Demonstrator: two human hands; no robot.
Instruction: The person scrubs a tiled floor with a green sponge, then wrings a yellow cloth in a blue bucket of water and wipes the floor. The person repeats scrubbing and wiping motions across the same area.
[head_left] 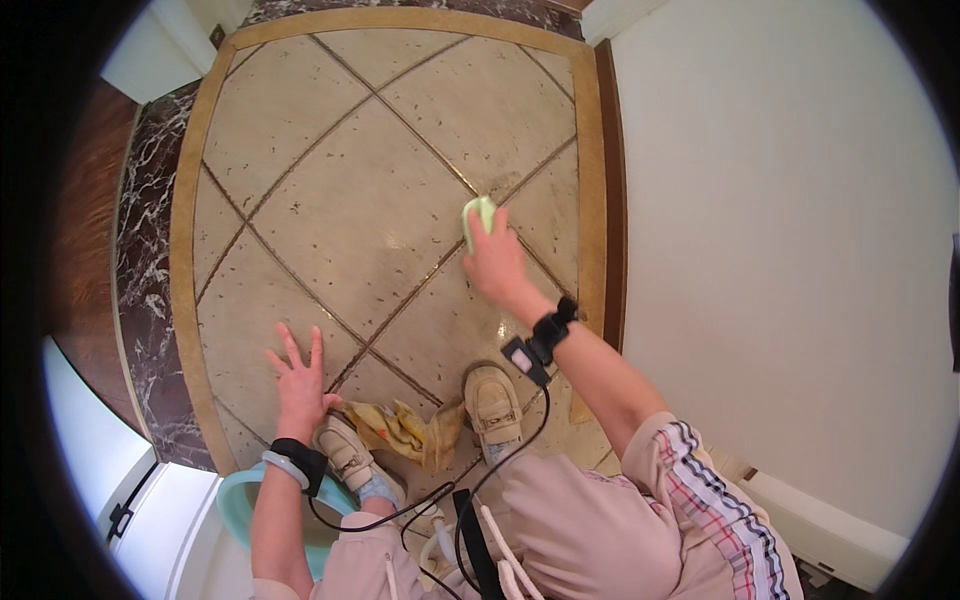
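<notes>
My right hand (497,262) is closed around a pale green scrubbing brush (482,212), an oval block as long as my palm. It is down at the tiled floor (300,150), near where dark joint lines cross; its underside is hidden. My left hand (300,385) has its fingers spread and holds nothing, low over the tiles beside my left shoe. Whether its fingertips touch the floor I cannot tell. Between my shoes lies a crumpled yellow, stained cloth (405,428).
A light teal basin (235,500) stands by my left forearm, partly hidden. A white wall (770,200) with brown skirting (612,200) bounds the right side. Dark marbled stone (150,230) edges the left. Cables (470,500) run from my wristbands across my lap. Dark specks dot the tiles.
</notes>
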